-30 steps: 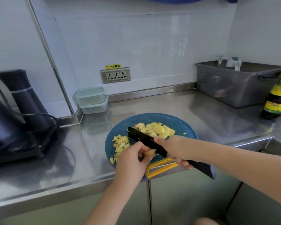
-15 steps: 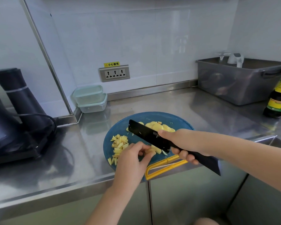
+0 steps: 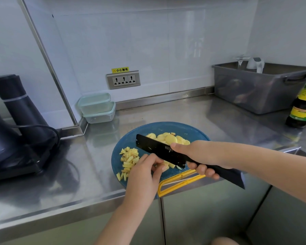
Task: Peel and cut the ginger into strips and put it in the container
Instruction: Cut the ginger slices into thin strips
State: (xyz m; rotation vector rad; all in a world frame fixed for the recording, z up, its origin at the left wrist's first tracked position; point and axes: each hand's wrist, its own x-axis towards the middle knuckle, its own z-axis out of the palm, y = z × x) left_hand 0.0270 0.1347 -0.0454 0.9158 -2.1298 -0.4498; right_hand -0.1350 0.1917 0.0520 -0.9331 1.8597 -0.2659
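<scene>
- Right hand [image 3: 198, 156] is wrapped around the handle of the black knife [image 3: 159, 151], thumb laid flat on the side of the blade. The blade is held at a slant just above the blue cutting board [image 3: 148, 129].
- Left hand [image 3: 145, 172] has its fingers curled in, pinning a ginger piece [image 3: 168, 165] on the board right under the blade's edge.
- Behind the blade sits a heap of round ginger slices [image 3: 170, 138]. To the left of the hands there's a loose scatter of ginger strips [image 3: 129, 160], all of it on the board.
- The board's yellow handle [image 3: 180, 183] pokes out over the front edge of the steel surface [image 3: 219, 117].
- Back in the corner by the wall are two stacked containers [image 3: 97, 107], clear with pale green lids, both lids on and well apart from the board. I can't make out anything inside them.
- Far right there's a grey tub [image 3: 254, 87] with a glass and a white item showing over its rim. The shapes behind its wall are too dim to tell.
- A dark sauce bottle [image 3: 302, 106] stands upright just beside the tub.
- A black kettle [image 3: 12, 121] stands on the left with its cord looped beside it.
</scene>
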